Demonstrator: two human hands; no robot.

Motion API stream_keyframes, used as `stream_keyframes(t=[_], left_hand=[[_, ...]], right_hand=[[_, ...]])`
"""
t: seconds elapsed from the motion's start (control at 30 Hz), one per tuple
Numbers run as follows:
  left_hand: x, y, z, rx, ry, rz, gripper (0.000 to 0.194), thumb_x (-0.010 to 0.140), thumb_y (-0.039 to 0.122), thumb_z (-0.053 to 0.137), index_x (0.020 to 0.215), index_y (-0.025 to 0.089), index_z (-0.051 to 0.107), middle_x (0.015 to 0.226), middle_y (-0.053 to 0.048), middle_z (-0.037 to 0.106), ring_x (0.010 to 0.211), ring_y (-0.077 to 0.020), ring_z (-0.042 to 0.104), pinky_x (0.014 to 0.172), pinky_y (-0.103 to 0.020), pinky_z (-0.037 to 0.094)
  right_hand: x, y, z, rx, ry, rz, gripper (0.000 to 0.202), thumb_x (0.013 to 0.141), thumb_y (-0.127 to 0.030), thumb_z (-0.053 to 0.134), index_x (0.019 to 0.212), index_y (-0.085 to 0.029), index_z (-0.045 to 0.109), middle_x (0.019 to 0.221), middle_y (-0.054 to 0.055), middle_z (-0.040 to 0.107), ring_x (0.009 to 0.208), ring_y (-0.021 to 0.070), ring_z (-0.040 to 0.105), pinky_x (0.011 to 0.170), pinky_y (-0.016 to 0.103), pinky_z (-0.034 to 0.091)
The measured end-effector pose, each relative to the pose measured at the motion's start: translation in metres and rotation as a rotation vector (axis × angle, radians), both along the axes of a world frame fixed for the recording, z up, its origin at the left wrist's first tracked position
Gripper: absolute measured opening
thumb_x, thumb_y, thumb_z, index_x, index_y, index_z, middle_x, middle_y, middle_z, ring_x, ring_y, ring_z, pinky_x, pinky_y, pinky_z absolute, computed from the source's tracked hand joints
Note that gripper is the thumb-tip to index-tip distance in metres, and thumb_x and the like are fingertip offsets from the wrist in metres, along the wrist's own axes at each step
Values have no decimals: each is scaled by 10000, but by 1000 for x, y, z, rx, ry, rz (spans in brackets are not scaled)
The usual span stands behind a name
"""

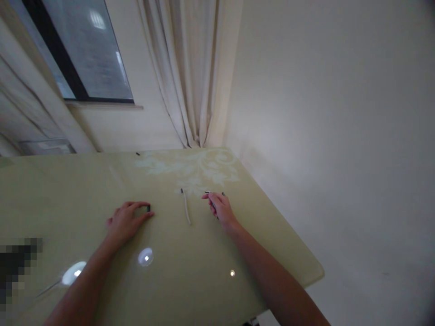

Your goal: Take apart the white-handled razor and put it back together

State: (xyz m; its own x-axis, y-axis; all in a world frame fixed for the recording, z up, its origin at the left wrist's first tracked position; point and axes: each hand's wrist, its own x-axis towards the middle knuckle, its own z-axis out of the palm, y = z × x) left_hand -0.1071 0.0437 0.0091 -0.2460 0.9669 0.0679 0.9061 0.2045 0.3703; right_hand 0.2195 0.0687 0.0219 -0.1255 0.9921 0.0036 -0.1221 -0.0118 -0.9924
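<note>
Table (183, 280) bears a pale strip (186, 209) lying between the hands and a small dark piece (137, 154) near the far edge. Left hand (125, 222) pinches a short cylinder (148, 208); right hand (222, 210) curls over a slim dark item (213, 205), grip unclear. Wall (333, 136) bounds the right.

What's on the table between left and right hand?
Head view: a thin, dark-tipped pale strip lies between the left hand and the right hand.
</note>
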Motion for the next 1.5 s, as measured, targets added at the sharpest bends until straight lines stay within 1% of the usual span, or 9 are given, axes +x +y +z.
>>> stream_keyframes(t=[0.13, 0.23, 0.33, 0.43, 0.7, 0.87, 1.03, 1.27, 1.5], left_hand=[[24, -9, 7, 243, -129, -53, 402, 811, 563, 677, 1039, 245, 765, 1140, -106, 695, 1002, -316, 623, 915, -480, 475], [63, -25, 19, 476, -383, -300, 449, 811, 585, 709, 1105, 247, 740, 1063, -78, 684, 894, -242, 592, 843, -385, 502], [101, -44, 27, 528, -540, -468, 421, 822, 561, 744, 1127, 271, 739, 1026, -59, 657, 900, -220, 583, 821, -346, 502], [120, -57, 27, 521, -622, -489, 411, 802, 553, 776, 1108, 280, 753, 1024, -60, 639, 907, -218, 578, 819, -343, 503], [120, -62, 28, 376, -817, -537, 447, 820, 538, 759, 1161, 250, 726, 982, -61, 669, 865, -207, 568, 814, -322, 480], [118, -59, 42, 118, -971, -365, 406, 903, 581, 612, 912, 193, 732, 844, -41, 674, 796, -191, 574, 708, -269, 438], [118, -60, 44, -133, -1065, -387, 510, 857, 654, 623, 870, 161, 750, 736, -20, 603, 645, -140, 441, 574, -235, 334], [116, -60, 37, -188, -1153, -424, 453, 855, 584, 681, 989, 165, 791, 769, -32, 651, 634, -123, 426, 563, -226, 316], [111, -61, 41, -198, -1132, -424, 430, 799, 538, 761, 1053, 195, 809, 916, -65, 760, 764, -175, 583, 656, -253, 418]], right_hand=[[-4, -10, 8, -34, 1, 56, 413, 813, -550, 688, 915, -153, 744, 634, -64, 397, 469, 53, 290, 418, 206, 170], [-10, -21, 14, -83, 59, 202, 401, 793, -529, 744, 933, -153, 749, 623, -76, 385, 460, 44, 243, 414, 208, 145], [-16, -32, 16, -103, 127, 402, 393, 790, -526, 769, 926, -157, 754, 574, -87, 382, 444, 46, 237, 421, 214, 146], [-18, -38, 13, -96, 146, 493, 377, 742, -510, 820, 853, -160, 738, 527, -90, 400, 444, 52, 257, 434, 217, 158], [-14, -40, 13, 18, 95, 444, 360, 735, -501, 826, 784, -169, 697, 601, -64, 448, 517, 72, 325, 495, 224, 234], [-6, -45, 28, 329, -175, 331, 291, 777, -449, 822, 830, -182, 717, 678, -43, 456, 577, 92, 379, 536, 226, 296], [-3, -49, 36, 603, -354, 260, 244, 809, -415, 804, 820, -192, 706, 758, 3, 526, 652, 126, 475, 551, 224, 374], [-2, -48, 30, 732, -499, 277, 184, 843, -369, 760, 822, -203, 683, 759, 10, 548, 662, 136, 487, 572, 231, 389], [-1, -49, 31, 773, -512, 261, 142, 870, -347, 742, 874, -212, 696, 793, 18, 588, 696, 144, 534, 624, 243, 412]])
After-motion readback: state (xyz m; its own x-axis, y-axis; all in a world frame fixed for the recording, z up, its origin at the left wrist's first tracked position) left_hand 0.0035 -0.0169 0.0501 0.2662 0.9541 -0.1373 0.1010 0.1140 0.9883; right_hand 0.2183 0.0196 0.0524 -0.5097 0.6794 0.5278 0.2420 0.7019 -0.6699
